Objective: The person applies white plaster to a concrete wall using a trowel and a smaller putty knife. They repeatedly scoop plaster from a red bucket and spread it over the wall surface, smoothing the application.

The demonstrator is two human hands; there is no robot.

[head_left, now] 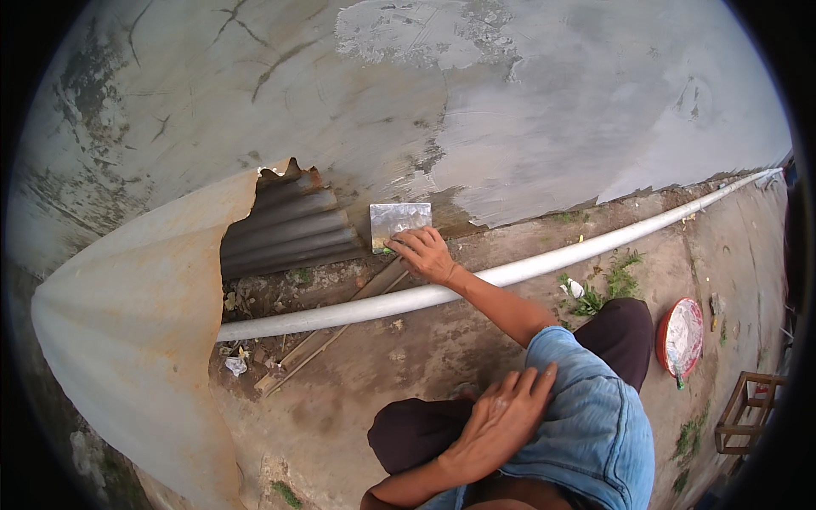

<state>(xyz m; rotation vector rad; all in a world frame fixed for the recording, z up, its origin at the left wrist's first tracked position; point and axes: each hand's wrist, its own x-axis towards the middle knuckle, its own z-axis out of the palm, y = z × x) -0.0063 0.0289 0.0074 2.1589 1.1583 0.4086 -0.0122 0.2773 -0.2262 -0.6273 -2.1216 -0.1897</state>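
My right hand (427,255) is closed on a plastering trowel (395,217) with a flat, rectangular metal blade. A bit of green handle shows under the fingers. The blade is against or very near the foot of the wall (340,127), just left of a patch of smooth, light grey plaster (552,119); I cannot tell whether it touches. My left hand (503,419) holds nothing and lies across my right upper arm at the blue denim sleeve, its fingers stretched out.
A long white pipe (561,259) runs along the wall's base, below my right forearm. Rusty corrugated sheets (153,331) lean at the left. Wooden strips (319,347) lie under the pipe. At the right are a red basin (682,336) with whitish paste and a wooden frame (748,412).
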